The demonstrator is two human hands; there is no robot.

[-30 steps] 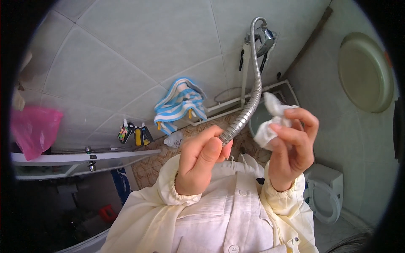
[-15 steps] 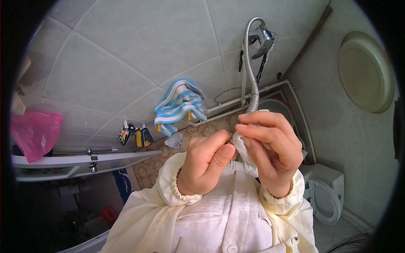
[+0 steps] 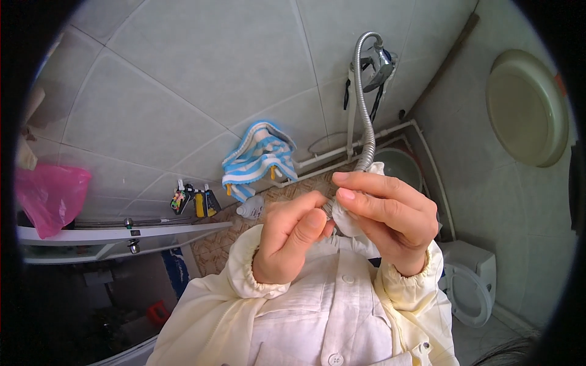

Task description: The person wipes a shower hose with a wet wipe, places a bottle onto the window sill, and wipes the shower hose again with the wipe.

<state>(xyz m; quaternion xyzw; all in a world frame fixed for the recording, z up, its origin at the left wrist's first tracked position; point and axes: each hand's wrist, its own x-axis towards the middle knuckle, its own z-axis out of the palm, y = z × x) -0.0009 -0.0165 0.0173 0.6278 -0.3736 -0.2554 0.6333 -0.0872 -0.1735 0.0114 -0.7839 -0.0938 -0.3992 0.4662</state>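
Note:
In front of my chest, a ribbed metal shower hose runs down from the wall tap into my hands. My left hand is closed around a lower stretch of it; a short bit of metal coil shows beside the thumb. A white cloth is pinched between the thumb and fingers of my right hand, wrapped against the hose. One corner of the cloth pokes up behind the right fingers. The hose's lower end is hidden by my hands.
A chrome tap is fixed to the tiled wall, with white pipes below. A striped towel hangs left of the hose. Around are a white bottle, grey bucket, toilet, hanging basin and pink bag.
My left hand has shifted slightly left and the gap between my hands has widened, baring some coil. More of the white cloth shows, above the right fingers and between my hands.

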